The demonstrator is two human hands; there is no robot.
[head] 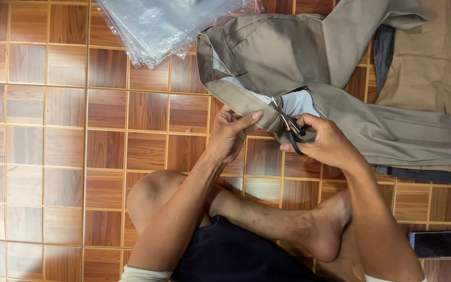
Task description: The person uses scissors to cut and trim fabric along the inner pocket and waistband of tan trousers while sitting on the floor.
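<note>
A pair of khaki trousers (288,52) lies spread on the brown tiled floor in front of me. My left hand (230,133) pinches the trousers' waistband (236,102) near the open fly, thumb on top. My right hand (324,141) grips small black-handled scissors (291,128), whose blades point up into the waistband edge by the pale lining. The two hands are a few centimetres apart.
A stack of clear plastic bags (157,26) lies at the top centre. More khaki and dark garments (424,68) are piled on the right. A phone (434,243) rests on the floor at lower right. My crossed bare legs (267,219) fill the bottom centre.
</note>
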